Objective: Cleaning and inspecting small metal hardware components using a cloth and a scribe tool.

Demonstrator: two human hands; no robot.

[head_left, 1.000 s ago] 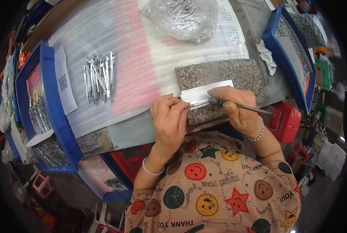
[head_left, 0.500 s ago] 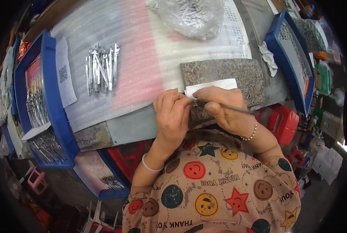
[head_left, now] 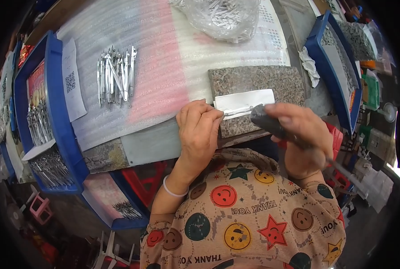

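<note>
My left hand [head_left: 199, 127] rests at the near left edge of a speckled stone block [head_left: 253, 78]. Its fingers pinch the left end of a thin silvery metal piece [head_left: 242, 110], which lies along a folded white paper pad [head_left: 245, 99] on the block. My right hand [head_left: 305, 134] is closed around a dark tool [head_left: 271, 125] with a thick blunt end and a thin rod-like shank pointing down to the right. The blunt end is by the right end of the metal piece; motion blurs the tool, and I cannot tell whether they touch.
Several silvery metal pieces [head_left: 115, 76] lie on bubble wrap at the left. A clear bag [head_left: 227, 18] of small pale pieces sits at the back. Blue trays [head_left: 54, 89] with metal parts stand at the left, and another blue tray [head_left: 314, 45] at the right.
My right hand has drawn back to the right with the dark tool and turned, uncovering the paper pad and the metal piece. My left hand has stayed in place.
</note>
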